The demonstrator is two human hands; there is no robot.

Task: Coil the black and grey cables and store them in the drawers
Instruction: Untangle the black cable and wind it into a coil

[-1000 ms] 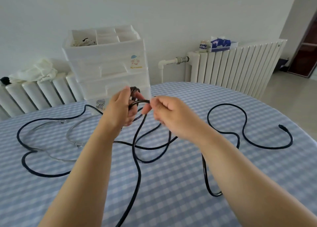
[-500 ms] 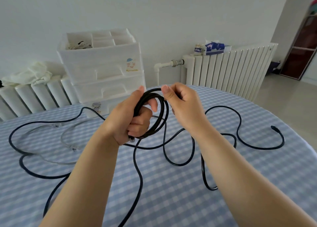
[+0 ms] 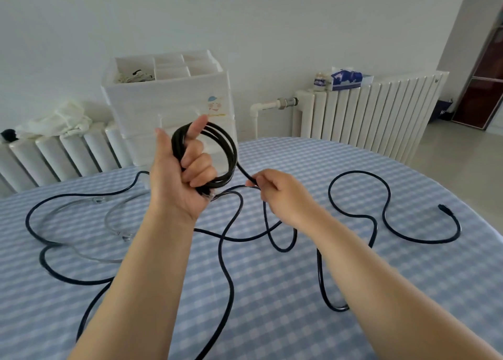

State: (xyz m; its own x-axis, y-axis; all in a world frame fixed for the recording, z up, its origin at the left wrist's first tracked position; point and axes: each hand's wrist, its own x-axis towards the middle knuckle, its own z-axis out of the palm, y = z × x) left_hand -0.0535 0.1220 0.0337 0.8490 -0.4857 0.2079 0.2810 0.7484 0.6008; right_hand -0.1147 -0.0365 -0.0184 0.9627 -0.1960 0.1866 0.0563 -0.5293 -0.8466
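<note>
My left hand (image 3: 181, 174) is raised above the table, shut around a few loops of the black cable (image 3: 229, 153). My right hand (image 3: 280, 193) pinches the same cable just below and right of the coil. The rest of the black cable sprawls in loose curves over the checked tablecloth, its plug end (image 3: 441, 206) lying at the right. A grey, nearly clear cable (image 3: 109, 218) lies uncoiled on the left of the table. The white drawer unit (image 3: 168, 101) stands at the table's far edge, behind the coil, its drawers closed.
The table (image 3: 353, 169) has a blue-and-white checked cloth. White radiators (image 3: 367, 114) line the wall behind, with a cloth (image 3: 60, 120) on the left one and a tissue pack (image 3: 345, 79) on the right. The unit's top tray holds small items.
My left hand has lifted with the coil, which has gained loops. My right hand has dropped away from the coil and now grips the cable lower down to the right.
</note>
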